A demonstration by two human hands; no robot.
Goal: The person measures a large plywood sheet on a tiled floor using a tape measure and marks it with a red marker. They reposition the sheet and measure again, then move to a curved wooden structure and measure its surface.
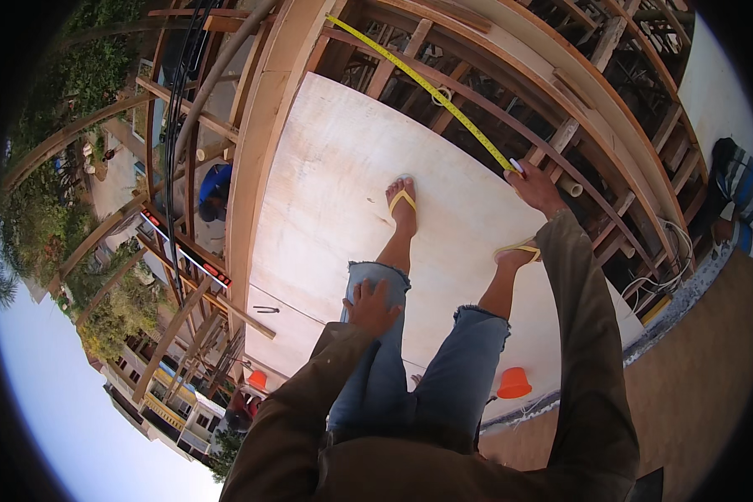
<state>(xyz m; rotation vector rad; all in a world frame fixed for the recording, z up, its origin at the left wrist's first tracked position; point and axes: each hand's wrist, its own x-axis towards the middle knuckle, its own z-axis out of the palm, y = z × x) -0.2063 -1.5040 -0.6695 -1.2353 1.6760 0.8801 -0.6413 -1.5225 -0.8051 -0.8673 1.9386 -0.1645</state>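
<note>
My right hand (536,188) is closed on one end of a yellow tape measure blade (426,80). The blade stretches slantwise over the open framing to a timber beam (269,103) at the upper left. A small white object (515,165), perhaps a marker, sticks out between the same fingers; whether a tape case is in the palm cannot be told. On my denim-covered knee (360,276) rests my left hand (373,306), fingers spread and nothing held. Under my sandalled feet lies a pale plywood sheet (326,169), its far edge meeting the gap crossed by the tape.
Wooden joists (477,94) span open gaps beyond the plywood. A spirit level (185,248) lies on framing at left, near black cables (178,94). A person in blue (216,188) is below. Orange buckets (514,383) and white cable (684,241) are nearby; another person (743,188) is at right.
</note>
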